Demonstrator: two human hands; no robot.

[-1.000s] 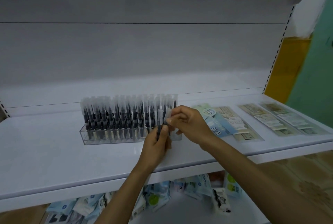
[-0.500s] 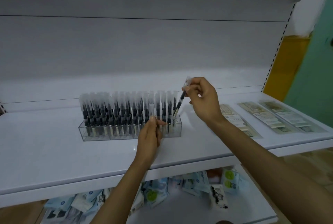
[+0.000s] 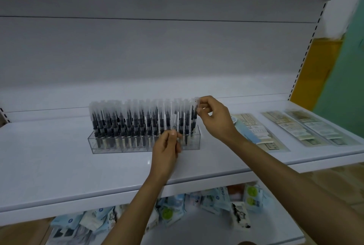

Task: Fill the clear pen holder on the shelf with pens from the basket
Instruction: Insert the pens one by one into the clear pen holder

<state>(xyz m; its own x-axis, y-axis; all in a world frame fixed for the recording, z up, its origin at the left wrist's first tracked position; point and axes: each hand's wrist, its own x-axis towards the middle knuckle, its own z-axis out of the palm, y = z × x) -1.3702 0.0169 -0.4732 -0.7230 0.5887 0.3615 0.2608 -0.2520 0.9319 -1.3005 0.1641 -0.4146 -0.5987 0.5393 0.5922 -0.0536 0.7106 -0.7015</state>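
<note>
Slotting is under way: right hand (image 3: 214, 119) pinches the end pen (image 3: 194, 115) in the pen holder (image 3: 137, 149), left hand (image 3: 167, 146) pinches a spare pen (image 3: 173, 123) that needs a free slot.

White shelf (image 3: 59, 162), clear pen holder (image 3: 110, 147), flat packets (image 3: 307, 128) right

The holder (image 3: 110, 146) is showing clear, glossy plastic. The pens (image 3: 128, 118) in it are wearing frosted, translucent plastic caps over dark, smooth barrels, with silvery, metal-looking bands low down. The pen (image 3: 174, 121) held in front is showing the same frosted cap. The shelf (image 3: 59, 166) is gleaming white and smooth, while the back panel (image 3: 157, 57) is looking matt. The packs (image 3: 307, 128) at the right are shining with clear film over printed paper. The wrappers (image 3: 214, 199) below are looking glossy and crinkled.
</note>
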